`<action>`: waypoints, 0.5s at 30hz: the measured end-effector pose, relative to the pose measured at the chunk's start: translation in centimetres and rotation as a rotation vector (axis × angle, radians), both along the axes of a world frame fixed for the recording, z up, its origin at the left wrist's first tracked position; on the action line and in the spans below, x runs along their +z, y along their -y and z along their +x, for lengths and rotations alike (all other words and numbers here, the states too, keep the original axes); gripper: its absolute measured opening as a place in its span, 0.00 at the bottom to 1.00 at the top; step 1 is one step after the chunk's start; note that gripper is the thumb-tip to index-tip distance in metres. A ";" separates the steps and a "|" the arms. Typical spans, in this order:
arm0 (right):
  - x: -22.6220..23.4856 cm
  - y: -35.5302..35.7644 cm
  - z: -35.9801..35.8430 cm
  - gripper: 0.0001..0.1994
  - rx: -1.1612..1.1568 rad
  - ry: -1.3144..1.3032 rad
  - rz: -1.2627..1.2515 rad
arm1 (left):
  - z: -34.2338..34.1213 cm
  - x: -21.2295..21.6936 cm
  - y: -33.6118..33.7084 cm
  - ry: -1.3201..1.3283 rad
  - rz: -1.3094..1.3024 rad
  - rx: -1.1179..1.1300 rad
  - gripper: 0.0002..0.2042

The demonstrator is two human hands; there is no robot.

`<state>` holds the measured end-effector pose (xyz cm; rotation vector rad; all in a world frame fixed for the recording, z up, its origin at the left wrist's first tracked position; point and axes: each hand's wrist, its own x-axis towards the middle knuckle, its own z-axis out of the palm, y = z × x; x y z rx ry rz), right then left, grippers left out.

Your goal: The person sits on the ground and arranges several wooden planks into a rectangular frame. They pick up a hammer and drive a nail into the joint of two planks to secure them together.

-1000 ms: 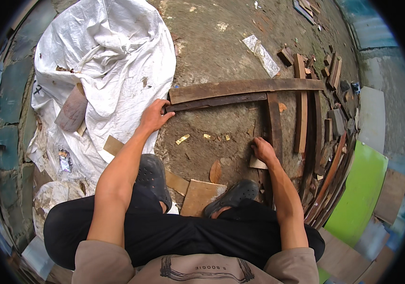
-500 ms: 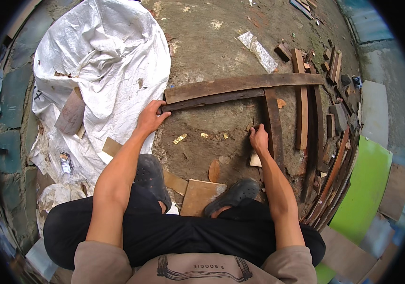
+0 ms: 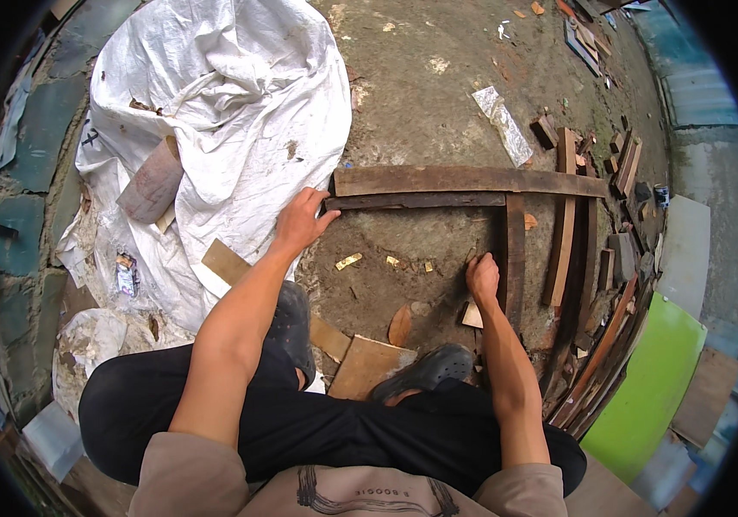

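My left hand [image 3: 303,221] is closed with thumb and fingers round the left end of a dark wooden strip [image 3: 421,201]. That strip lies along the near edge of a longer brown plank [image 3: 464,179], which runs left to right on the ground. A shorter wooden piece [image 3: 515,258] extends toward me from the strip's right end. Just left of this piece, my right hand [image 3: 483,280] is closed, its fingertips pinched low over the soil. Something small seems to be at the fingertips, too small to name.
A crumpled white sack [image 3: 240,103] covers the left, with a curved brown piece [image 3: 152,183] on it. More wooden bars [image 3: 562,224] lie right, before scattered offcuts and a green panel [image 3: 649,379]. Gold scraps [image 3: 348,261] and a dry leaf [image 3: 399,326] lie between my hands.
The view has shifted, so the ground and planks sit lower and further right in the picture. Both hands keep nearly the same places relative to the wood.
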<state>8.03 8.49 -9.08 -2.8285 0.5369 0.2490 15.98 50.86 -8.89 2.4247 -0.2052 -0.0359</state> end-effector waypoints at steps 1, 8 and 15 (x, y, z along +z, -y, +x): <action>0.3 0.0 0.1 0.14 -0.008 -0.013 0.034 | -0.1 -0.1 0.0 -0.004 0.007 0.010 0.21; 1.9 -0.7 1.3 0.18 -0.232 -0.105 0.074 | -0.6 -0.4 0.3 0.050 0.029 0.049 0.21; 2.3 -2.6 3.7 0.19 -0.365 0.119 0.213 | -1.0 -0.5 0.6 0.021 0.015 0.133 0.21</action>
